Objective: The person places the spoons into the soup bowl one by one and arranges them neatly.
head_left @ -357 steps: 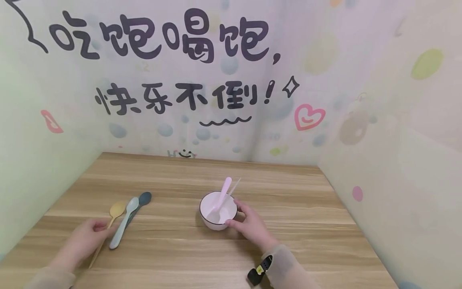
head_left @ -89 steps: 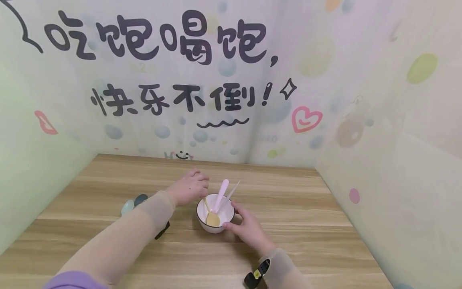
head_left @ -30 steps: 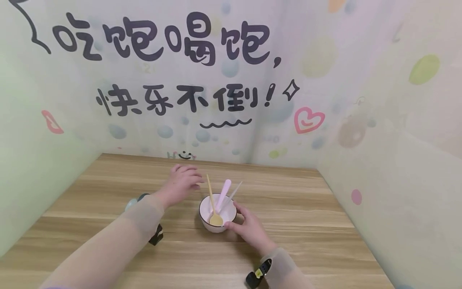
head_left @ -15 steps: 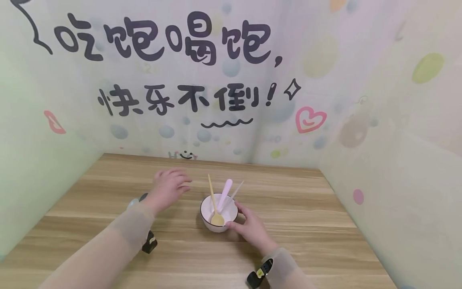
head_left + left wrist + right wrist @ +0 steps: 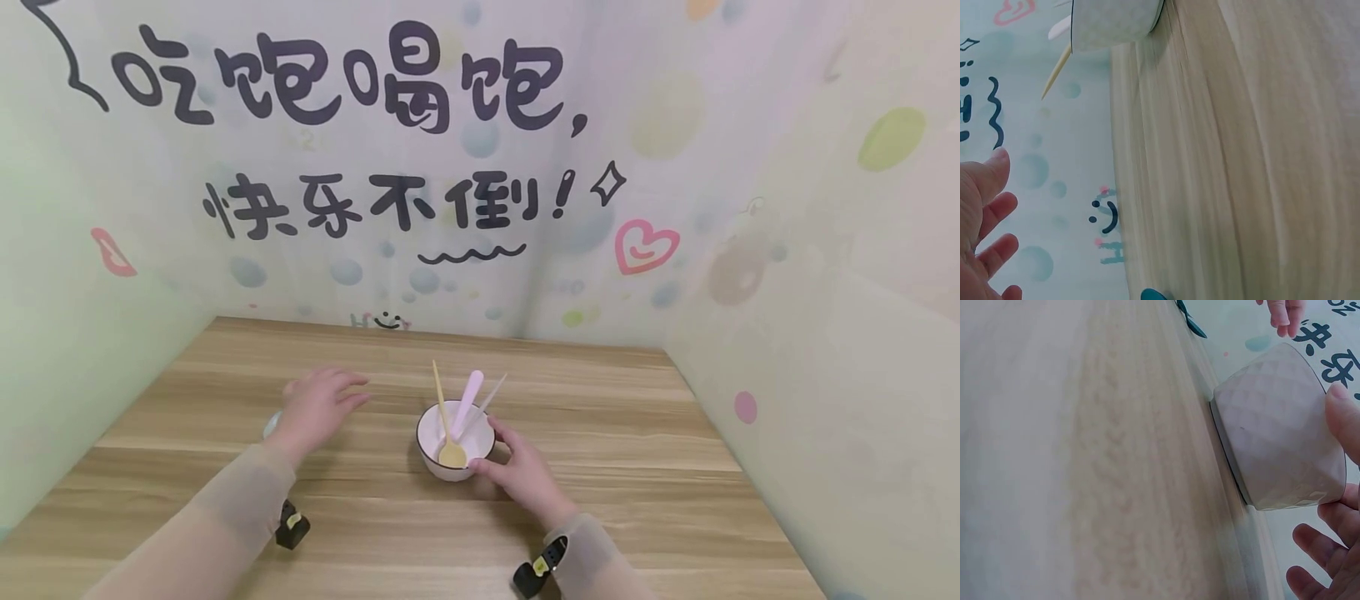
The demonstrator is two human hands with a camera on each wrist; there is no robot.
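"Looking at the tabletop [image 5: 637, 475], where does the bowl [image 5: 447, 473] stand?"

"Upright, well in from the left and right edges and short of the back edge; the right hand [image 5: 525, 471] grasps its right side, thumb and fingers set around the wall of it."

"And inside?"

"A yellow spoon [image 5: 452, 455], its head low by the near rim; a pink handle [image 5: 468, 400] and a thin whitish handle [image 5: 493, 389] lean out toward the back edge."

"What about the left hand [image 5: 318, 408]?"

"Released, fingers loosely stretched; it lies toward the left edge, hiding most of a pale blue spoon [image 5: 272, 425]; a dark teal tip [image 5: 1154, 294] shows in the left wrist view."

"Can you read anything?"

"Black lettering [image 5: 415, 108] beyond the back edge: 吃饱喝饱,快乐不倒!; lower, beside a smiley [image 5: 387, 322], faint print [image 5: 1113, 252] has a legible H, the rest unclear to me; each wrist carries a black device [image 5: 291, 532] with a yellow patch [image 5: 294, 518], its markings too small to tell."
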